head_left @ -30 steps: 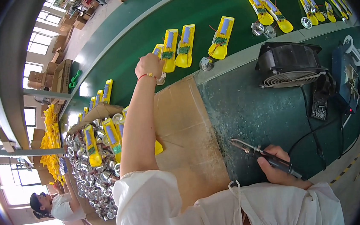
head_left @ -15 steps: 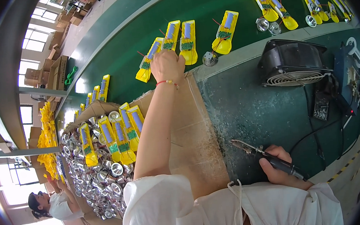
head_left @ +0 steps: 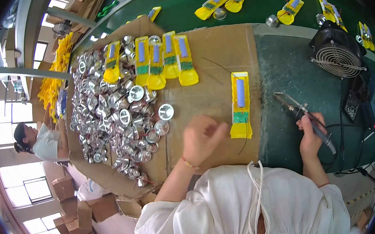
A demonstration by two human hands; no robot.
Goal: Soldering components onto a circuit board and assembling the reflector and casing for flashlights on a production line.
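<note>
On the cardboard sheet (head_left: 211, 52) that covers the left part of the green desk (head_left: 282, 73), a long yellow holder with a blue cell and a small green circuit board (head_left: 240, 105) lies alone, thin dark wires trailing from it. The left hand (head_left: 202, 138) rests just beside its lower end, fingers loosely curled and apparently holding nothing, though the fingertips are partly hidden. The right hand (head_left: 310, 135) is closed around the handle of a soldering iron (head_left: 306, 118), tip raised near the holder but apart from it. By the look of it, the soldering step on this unit is about to start; the next move calls for steadying the holder and bringing the tip onto the board's joint. To the left, four more yellow holders (head_left: 160, 59) lie beside a heap of silver reflector cups (head_left: 116, 118); a small black fan (head_left: 337, 52) stands to the right.
</note>
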